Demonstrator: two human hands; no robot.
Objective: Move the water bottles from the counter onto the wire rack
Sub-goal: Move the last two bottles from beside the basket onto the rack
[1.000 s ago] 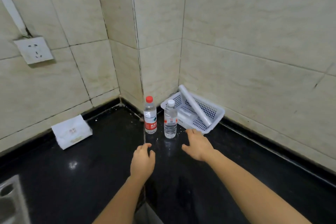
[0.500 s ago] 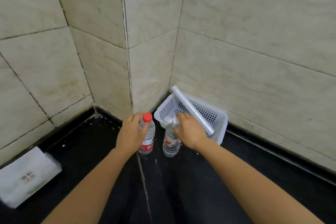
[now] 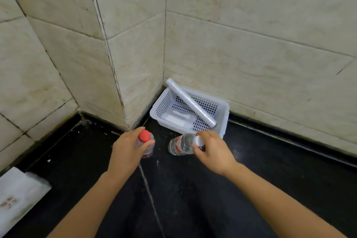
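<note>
Near the far corner, your left hand (image 3: 131,149) grips the red-capped bottle (image 3: 144,136); your right hand (image 3: 213,151) pinches the tilted white-capped bottle (image 3: 180,144) by its neck — it could slip.

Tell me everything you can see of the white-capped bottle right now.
The white-capped bottle is clear plastic with a pale label that carries red marks. It is tilted steeply, with its cap toward the right and its base toward the left. The right hand grips it around the neck and cap. It is over the black counter, just in front of the white basket. Whether its base touches the counter cannot be told. It is apart from the red-capped bottle.
</note>
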